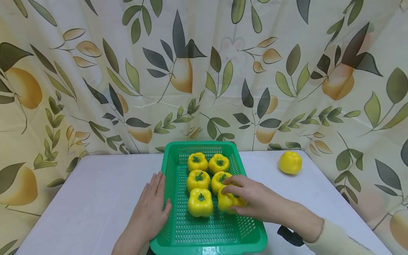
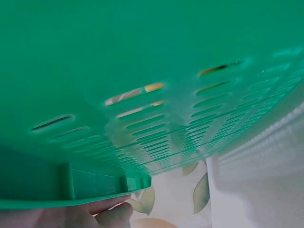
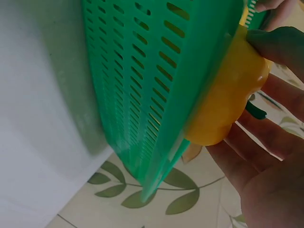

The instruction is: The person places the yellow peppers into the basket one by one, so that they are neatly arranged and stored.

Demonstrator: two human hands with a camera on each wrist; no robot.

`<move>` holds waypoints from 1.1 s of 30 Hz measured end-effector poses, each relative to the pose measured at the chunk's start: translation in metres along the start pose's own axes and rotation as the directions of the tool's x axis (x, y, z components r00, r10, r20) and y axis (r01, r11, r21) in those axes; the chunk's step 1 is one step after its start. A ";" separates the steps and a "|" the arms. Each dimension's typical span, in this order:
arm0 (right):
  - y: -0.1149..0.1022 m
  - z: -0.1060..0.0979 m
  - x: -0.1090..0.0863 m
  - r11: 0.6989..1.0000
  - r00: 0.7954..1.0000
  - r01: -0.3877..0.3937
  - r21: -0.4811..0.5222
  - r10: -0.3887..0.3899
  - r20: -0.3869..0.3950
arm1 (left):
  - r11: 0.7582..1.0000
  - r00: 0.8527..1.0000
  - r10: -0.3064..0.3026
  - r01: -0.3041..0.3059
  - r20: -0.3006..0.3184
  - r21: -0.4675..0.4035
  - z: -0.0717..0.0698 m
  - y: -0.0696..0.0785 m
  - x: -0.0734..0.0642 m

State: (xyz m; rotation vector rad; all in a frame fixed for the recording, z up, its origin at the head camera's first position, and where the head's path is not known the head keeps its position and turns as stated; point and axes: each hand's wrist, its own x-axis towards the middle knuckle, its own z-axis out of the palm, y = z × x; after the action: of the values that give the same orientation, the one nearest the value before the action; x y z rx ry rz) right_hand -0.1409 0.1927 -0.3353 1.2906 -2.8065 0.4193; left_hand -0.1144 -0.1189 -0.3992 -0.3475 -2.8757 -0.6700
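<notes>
In the head view, my right hand (image 1: pixel 251 194) grips a yellow bell pepper (image 1: pixel 227 200) at the right side of a green plastic basket (image 1: pixel 173 223). The right wrist view shows this pepper (image 3: pixel 232 90) at the basket's rim, thumb on one side and fingers on the other, its green stem towards the palm. Several more yellow bell peppers stand in the basket in two columns, stems up, such as the near left one (image 1: pixel 200 203). My left hand (image 1: pixel 149 209) rests along the basket's left rim with its fingers straight.
One yellow bell pepper (image 1: pixel 290 163) lies on the white table (image 1: pixel 105 198) at the far right, outside the basket. Behind the table hangs a curtain (image 1: pixel 204 88) printed with leaves and fruit. A black strap-like thing (image 1: pixel 290 236) shows beneath my right wrist.
</notes>
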 end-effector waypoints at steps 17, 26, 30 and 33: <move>0.005 0.020 0.001 1.000 0.999 0.009 0.029 -0.010 0.051 | 1.000 1.000 -0.008 0.008 -0.010 -0.015 0.001 0.001 0.000; 0.006 0.027 0.001 0.999 0.997 -0.003 0.032 0.000 0.081 | 1.000 1.000 -0.016 0.016 0.002 -0.016 -0.001 0.002 -0.001; 0.006 0.026 0.000 0.999 0.995 -0.026 0.044 0.021 0.102 | 1.000 1.000 -0.022 0.022 0.011 -0.017 -0.002 0.002 0.000; 0.007 0.026 0.000 0.997 0.993 -0.044 0.058 0.037 0.115 | 0.999 1.000 -0.024 0.024 0.016 -0.020 -0.002 0.003 0.000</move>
State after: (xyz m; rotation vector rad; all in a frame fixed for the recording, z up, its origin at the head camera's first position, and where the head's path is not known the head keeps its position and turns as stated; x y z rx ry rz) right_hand -0.1435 0.1906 -0.3618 1.3120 -2.9404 0.4495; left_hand -0.1132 -0.1174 -0.3965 -0.3227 -2.8945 -0.7046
